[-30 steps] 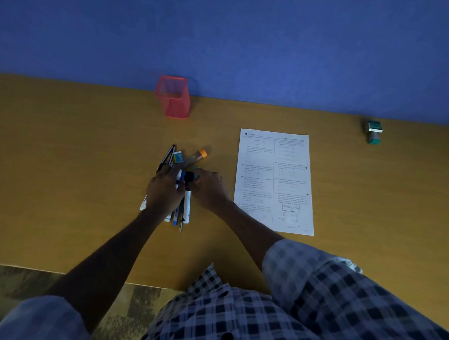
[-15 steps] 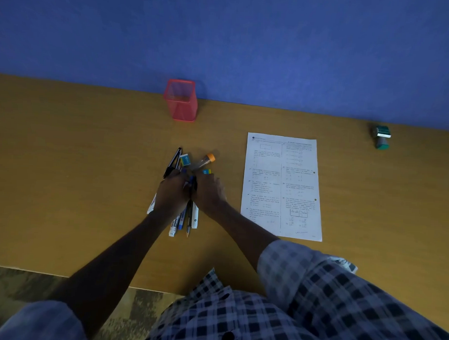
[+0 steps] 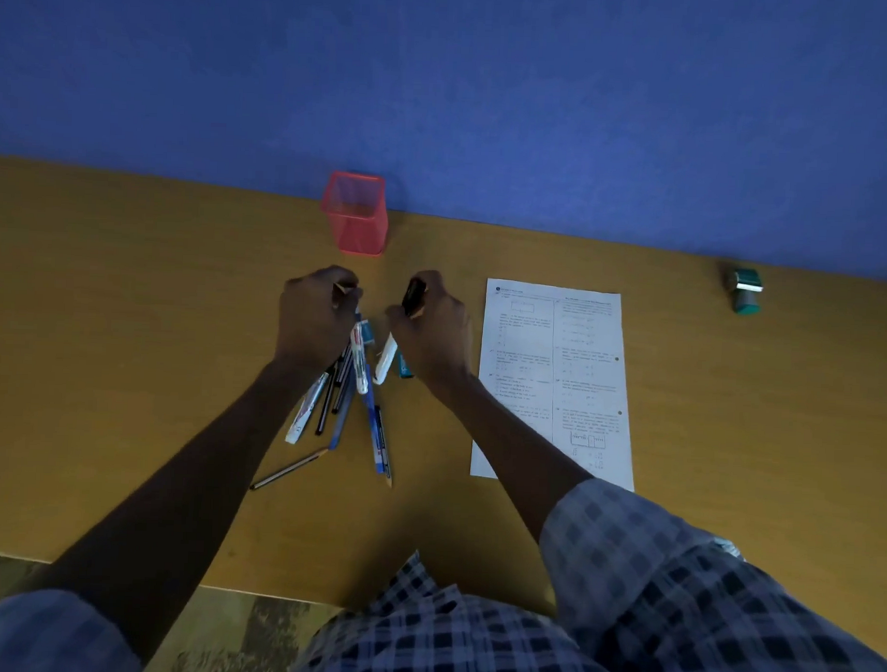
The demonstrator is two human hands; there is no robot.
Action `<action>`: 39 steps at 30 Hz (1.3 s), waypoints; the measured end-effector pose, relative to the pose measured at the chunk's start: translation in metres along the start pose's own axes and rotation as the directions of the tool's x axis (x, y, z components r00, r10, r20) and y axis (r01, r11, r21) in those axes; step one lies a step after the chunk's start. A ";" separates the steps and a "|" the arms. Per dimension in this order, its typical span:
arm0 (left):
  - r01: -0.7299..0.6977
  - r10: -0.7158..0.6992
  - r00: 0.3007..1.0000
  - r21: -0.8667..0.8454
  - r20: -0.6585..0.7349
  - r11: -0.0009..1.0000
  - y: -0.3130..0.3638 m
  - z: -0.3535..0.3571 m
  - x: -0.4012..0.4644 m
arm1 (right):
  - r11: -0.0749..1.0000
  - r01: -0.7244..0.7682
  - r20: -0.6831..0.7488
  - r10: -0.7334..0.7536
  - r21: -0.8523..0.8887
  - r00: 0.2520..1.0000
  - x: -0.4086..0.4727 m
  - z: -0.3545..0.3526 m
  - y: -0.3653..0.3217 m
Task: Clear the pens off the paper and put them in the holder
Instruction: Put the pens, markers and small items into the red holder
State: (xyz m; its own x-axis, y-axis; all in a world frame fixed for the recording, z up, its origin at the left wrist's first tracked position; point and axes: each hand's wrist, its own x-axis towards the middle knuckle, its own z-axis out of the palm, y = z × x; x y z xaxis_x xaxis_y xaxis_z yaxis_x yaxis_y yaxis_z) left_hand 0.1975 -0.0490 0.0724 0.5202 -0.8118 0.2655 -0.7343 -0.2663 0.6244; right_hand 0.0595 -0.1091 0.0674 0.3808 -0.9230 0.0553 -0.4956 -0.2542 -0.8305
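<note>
My left hand grips a bundle of several pens that hang down and fan out over the wooden desk. My right hand holds a few more pens, a black one sticking up and a white one pointing down. One thin pencil lies loose on the desk below the bundle. The red mesh holder stands upright just beyond both hands, against the blue wall. The printed paper lies flat to the right of my right hand with no pens on it.
A small teal stamp sits at the far right near the wall. The desk's front edge runs close to my body, with patterned floor below it. My checked sleeve covers the paper's lower right corner.
Both hands have lifted from the pile on the desk and moved toward the holder, each carrying pens. A pencil has been left lying on the desk.
</note>
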 end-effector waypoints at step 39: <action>-0.011 0.029 0.975 0.083 -0.219 0.997 -0.027 0.001 0.081 | 0.984 0.160 0.006 -0.160 -0.082 0.987 0.104 0.020 -0.006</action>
State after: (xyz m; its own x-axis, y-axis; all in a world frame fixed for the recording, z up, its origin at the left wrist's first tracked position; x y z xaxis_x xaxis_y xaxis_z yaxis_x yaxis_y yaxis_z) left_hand 0.2587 -0.1084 0.0764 0.5814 -0.6856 0.4382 -0.7737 -0.2991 0.5586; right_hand 0.1175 -0.1977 0.0676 0.4598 -0.8687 0.1842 -0.4906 -0.4214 -0.7628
